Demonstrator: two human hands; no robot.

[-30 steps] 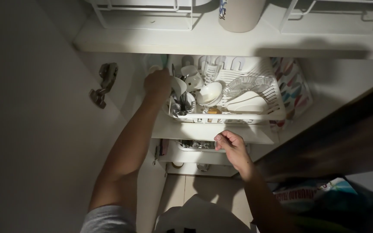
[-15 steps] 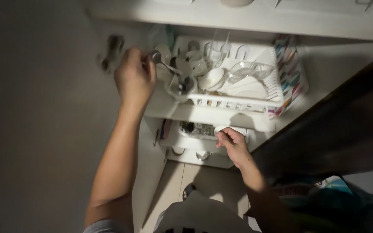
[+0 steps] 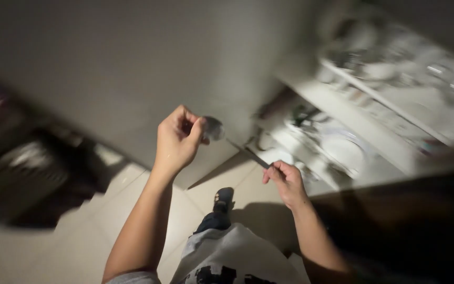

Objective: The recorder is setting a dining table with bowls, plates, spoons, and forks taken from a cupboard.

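Left hand (image 3: 177, 139) and right hand (image 3: 286, 181) pinch opposite ends of a long metal spoon (image 3: 227, 138); blurred white dish rack (image 3: 395, 89) holds crockery at 2 o'clock.

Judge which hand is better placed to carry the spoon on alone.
Right, probably. The right hand pinches the handle end of the spoon, a natural carrying grip. The left hand holds only the bowl end in its fingers. Motion blur limits certainty.
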